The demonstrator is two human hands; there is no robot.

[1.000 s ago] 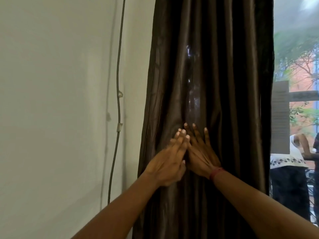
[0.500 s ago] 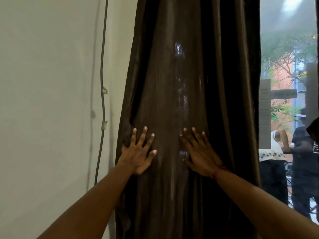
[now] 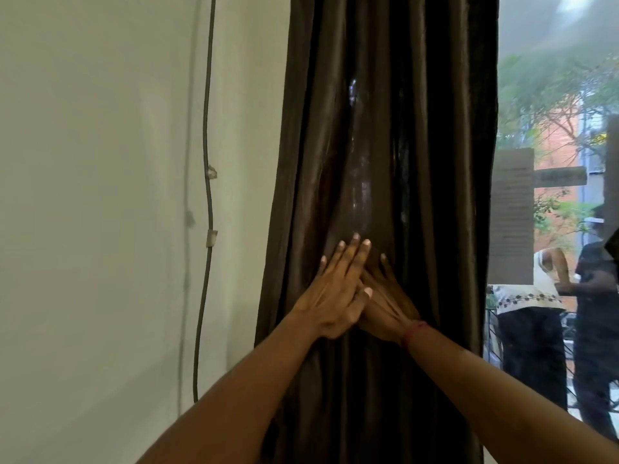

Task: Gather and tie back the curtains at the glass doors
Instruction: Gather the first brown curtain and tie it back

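Observation:
A dark brown, shiny curtain point(image 3: 385, 128) hangs gathered in deep folds beside the glass door point(image 3: 552, 78). My left hand point(image 3: 335, 289) lies flat on the cloth at mid height, fingers straight and close together, overlapping my right hand point(image 3: 388, 303). That right hand, with a red band at the wrist, also presses flat on the curtain, and the left hand hides most of its fingers. Neither hand grips the cloth. No tie-back is visible.
A white wall point(image 3: 100, 195) fills the left, with a grey cable point(image 3: 208, 195) clipped down it next to the curtain's left edge. Through the glass on the right stand two people point(image 3: 542, 313), with trees and a brick building behind.
Half a second ago my hands were spread apart on the curtain, the left one at its left edge. The left hand has slid right and now overlaps the right one, narrowing the cloth.

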